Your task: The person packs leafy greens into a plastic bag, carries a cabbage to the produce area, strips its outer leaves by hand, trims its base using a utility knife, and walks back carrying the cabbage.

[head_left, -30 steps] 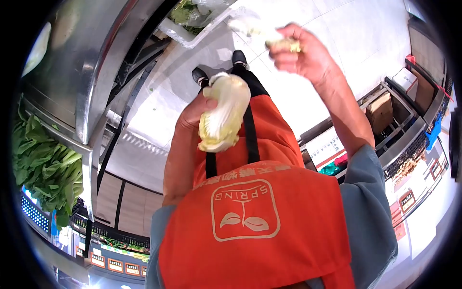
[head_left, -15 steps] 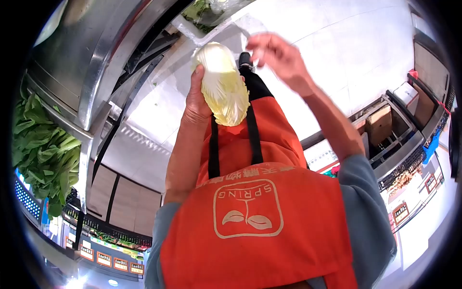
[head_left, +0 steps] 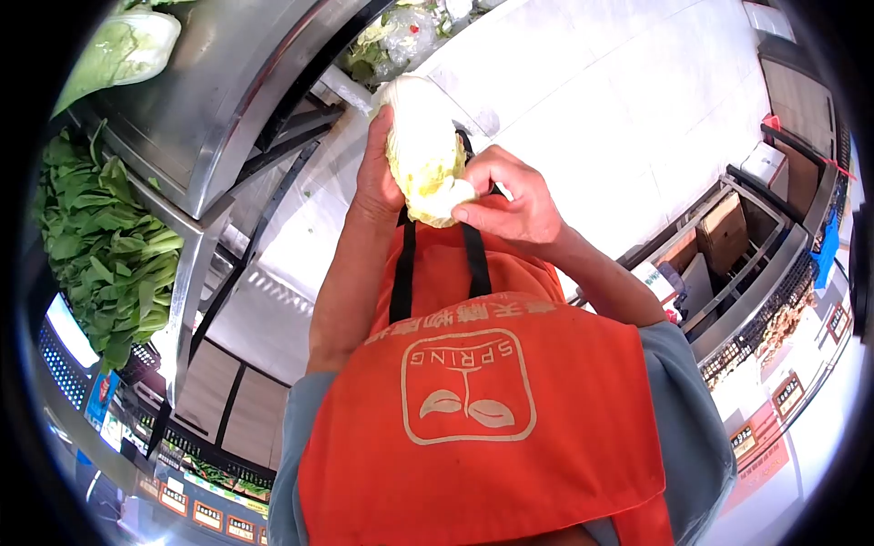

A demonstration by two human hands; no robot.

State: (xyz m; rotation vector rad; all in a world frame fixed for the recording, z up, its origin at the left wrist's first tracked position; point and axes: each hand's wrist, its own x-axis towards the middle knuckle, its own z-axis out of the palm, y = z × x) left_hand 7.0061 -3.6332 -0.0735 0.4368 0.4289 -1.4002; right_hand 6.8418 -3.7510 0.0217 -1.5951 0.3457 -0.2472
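Observation:
A pale yellow-white napa cabbage is held up in front of the apron. My left hand is wrapped around its left side, thumb along the edge. At the cabbage's lower right, my right hand is closed in a pinch on the edge of an outer leaf. The pinched leaf edge stands out from the head, though whether it is torn loose I cannot tell. Some right fingertips are hidden behind the leaf.
A stainless steel counter is at the left, with leafy greens below it and another cabbage on top. A bin of leaf scraps sits at the top. Crates and shelving stand at the right.
My right hand has come down from above right and taken hold of a leaf at the cabbage's lower end. The cabbage stays in my left hand. The view has shifted slightly.

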